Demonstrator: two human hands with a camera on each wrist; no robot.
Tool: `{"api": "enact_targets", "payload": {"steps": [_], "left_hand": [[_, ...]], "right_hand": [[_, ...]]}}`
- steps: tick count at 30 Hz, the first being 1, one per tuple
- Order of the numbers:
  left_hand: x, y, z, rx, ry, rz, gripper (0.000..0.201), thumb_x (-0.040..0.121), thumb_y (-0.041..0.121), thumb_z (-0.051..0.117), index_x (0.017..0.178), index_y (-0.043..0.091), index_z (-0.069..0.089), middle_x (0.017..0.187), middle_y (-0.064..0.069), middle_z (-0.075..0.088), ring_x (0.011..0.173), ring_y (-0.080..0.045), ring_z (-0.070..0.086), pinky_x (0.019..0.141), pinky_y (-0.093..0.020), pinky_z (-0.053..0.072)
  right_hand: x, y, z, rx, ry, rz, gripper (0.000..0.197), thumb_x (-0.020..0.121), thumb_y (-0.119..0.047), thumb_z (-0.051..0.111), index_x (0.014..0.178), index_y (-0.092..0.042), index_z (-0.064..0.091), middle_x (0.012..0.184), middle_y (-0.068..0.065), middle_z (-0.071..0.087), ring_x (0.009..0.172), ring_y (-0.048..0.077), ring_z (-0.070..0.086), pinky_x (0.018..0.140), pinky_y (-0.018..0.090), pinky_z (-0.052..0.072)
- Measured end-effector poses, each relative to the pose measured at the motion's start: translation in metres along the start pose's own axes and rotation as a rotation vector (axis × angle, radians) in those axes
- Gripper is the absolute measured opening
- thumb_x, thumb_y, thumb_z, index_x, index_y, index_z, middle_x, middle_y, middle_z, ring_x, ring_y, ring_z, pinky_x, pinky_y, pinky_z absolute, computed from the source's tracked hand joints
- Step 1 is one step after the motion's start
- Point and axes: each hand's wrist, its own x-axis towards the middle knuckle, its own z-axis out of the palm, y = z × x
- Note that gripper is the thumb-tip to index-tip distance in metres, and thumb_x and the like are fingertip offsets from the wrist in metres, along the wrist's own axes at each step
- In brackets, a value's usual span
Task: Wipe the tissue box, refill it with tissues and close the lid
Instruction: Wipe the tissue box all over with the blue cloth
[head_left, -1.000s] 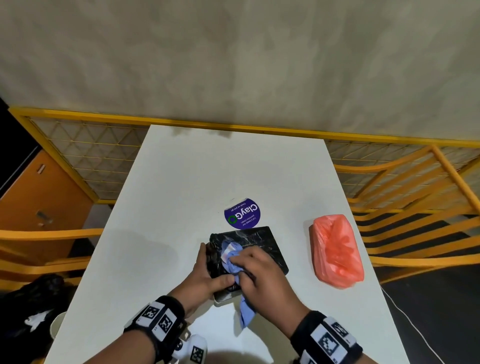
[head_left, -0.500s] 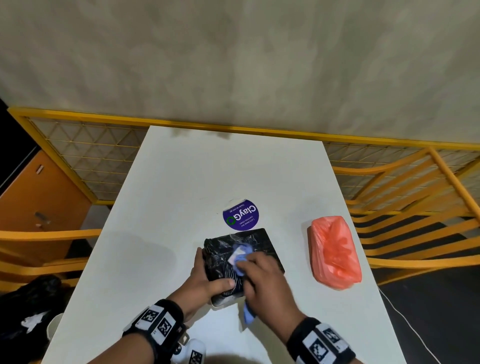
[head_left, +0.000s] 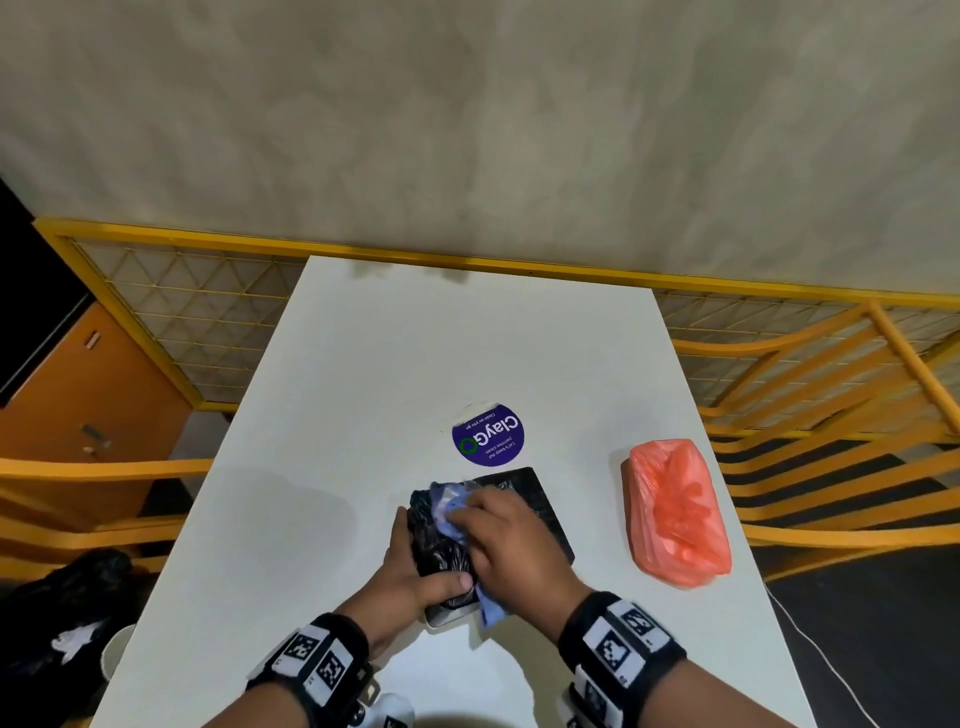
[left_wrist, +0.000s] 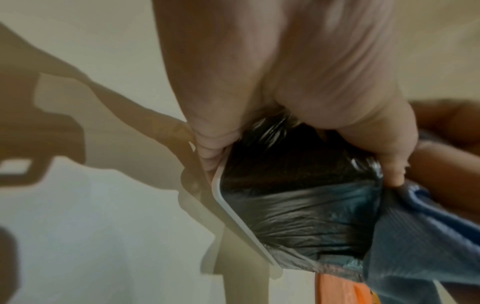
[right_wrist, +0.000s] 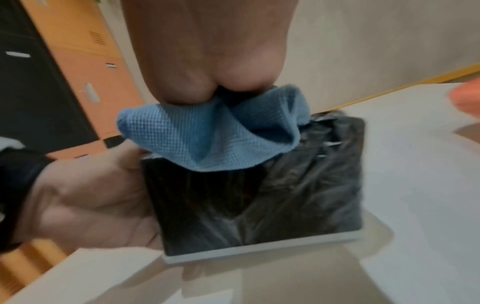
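While the left hand (head_left: 415, 577) grips the black tissue box (head_left: 524, 512) near the table's (head_left: 363, 364) front edge, the right hand (head_left: 511, 540), clutching a blue cloth (right_wrist: 207, 139), wipes it; refilling from the orange tissue pack (head_left: 678, 512) likely follows.

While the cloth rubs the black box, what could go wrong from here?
1. The box seems wrapped in loose black film; the cloth may catch and tear it.
2. The left hand holds only the box's near-left corner, so a hard stroke by the right hand might slide the box.
3. The orange pack lies near the table's right edge.
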Motion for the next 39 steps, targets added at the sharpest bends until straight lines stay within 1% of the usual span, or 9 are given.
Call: {"api": "enact_targets", "payload": {"steps": [4,8,15,18,27,30,34,36,39], "left_hand": [[-0.001,-0.001,-0.001,-0.005,0.019,-0.053,0.107,0.058,0.019,0.090,0.140,0.042,0.025,0.136,0.001,0.058,0.114,-0.010,0.065,0.079,-0.026,0.058],[0.000,0.005,0.004,0.024,-0.012,-0.034,0.088,0.066,0.010,0.083,0.129,0.046,0.032,0.133,-0.002,0.059,0.109,-0.015,0.067,0.070,-0.022,0.057],[0.002,0.000,0.003,0.064,0.020,-0.016,0.089,0.062,0.014,0.086,0.130,0.038,0.034,0.126,-0.014,0.061,0.100,-0.018,0.069,0.069,-0.026,0.057],[0.001,0.002,0.002,0.084,0.019,-0.004,0.090,0.060,0.015,0.086,0.130,0.038,0.035,0.130,-0.010,0.060,0.113,-0.017,0.067,0.087,-0.035,0.059],[-0.002,0.008,0.005,0.092,-0.015,0.008,0.082,0.074,-0.014,0.076,0.129,0.032,0.036,0.129,-0.011,0.059,0.110,-0.014,0.068,0.083,-0.029,0.057],[-0.003,0.010,0.006,0.051,-0.026,0.018,0.083,0.079,-0.017,0.072,0.135,0.030,0.033,0.131,-0.009,0.058,0.112,-0.011,0.068,0.083,-0.028,0.057],[0.000,0.006,0.000,0.012,0.000,0.019,0.093,0.072,0.007,0.085,0.144,0.029,0.031,0.135,-0.003,0.063,0.125,-0.020,0.062,0.098,-0.039,0.055],[0.001,0.004,-0.004,0.008,0.010,-0.036,0.106,0.061,0.013,0.088,0.144,0.036,0.027,0.133,-0.004,0.062,0.114,-0.016,0.067,0.092,-0.040,0.054],[0.002,0.007,-0.005,0.058,-0.026,-0.067,0.090,0.065,0.015,0.084,0.129,0.049,0.031,0.129,-0.006,0.059,0.091,-0.014,0.071,0.064,-0.035,0.053]], "right_hand": [[-0.007,0.040,-0.026,0.085,0.314,0.294,0.037,0.074,-0.007,0.047,0.104,-0.014,0.069,0.100,0.006,0.060,0.091,0.024,0.058,0.079,0.031,0.047],[0.003,0.046,-0.010,0.012,0.211,0.451,0.033,0.070,-0.002,0.054,0.095,-0.015,0.070,0.097,0.009,0.059,0.088,0.031,0.059,0.076,0.037,0.050],[0.024,0.010,0.022,-0.076,0.168,0.349,0.041,0.069,-0.004,0.050,0.102,-0.017,0.069,0.102,0.006,0.060,0.083,0.030,0.053,0.073,0.036,0.048],[0.029,0.002,0.028,-0.084,0.134,0.294,0.047,0.072,-0.009,0.042,0.110,-0.018,0.069,0.106,0.005,0.060,0.087,0.029,0.054,0.075,0.038,0.050],[0.042,-0.023,0.034,-0.015,0.093,0.185,0.042,0.073,-0.002,0.055,0.109,-0.017,0.070,0.108,0.004,0.060,0.091,0.028,0.054,0.078,0.040,0.052],[0.050,-0.034,0.022,0.267,0.100,0.151,0.039,0.081,0.000,0.049,0.111,-0.013,0.070,0.113,0.006,0.060,0.106,0.021,0.054,0.097,0.026,0.043],[0.037,-0.029,-0.018,0.394,0.293,0.197,0.039,0.080,0.001,0.049,0.108,-0.013,0.071,0.111,-0.001,0.060,0.107,0.006,0.056,0.097,0.012,0.039],[0.019,-0.003,-0.030,0.285,0.335,0.277,0.038,0.078,-0.005,0.049,0.106,-0.018,0.072,0.105,-0.005,0.059,0.102,0.010,0.058,0.093,0.014,0.041],[-0.004,0.038,-0.026,0.133,0.241,0.452,0.036,0.076,-0.012,0.047,0.100,-0.016,0.072,0.095,0.003,0.058,0.094,0.024,0.060,0.085,0.029,0.045]]}}
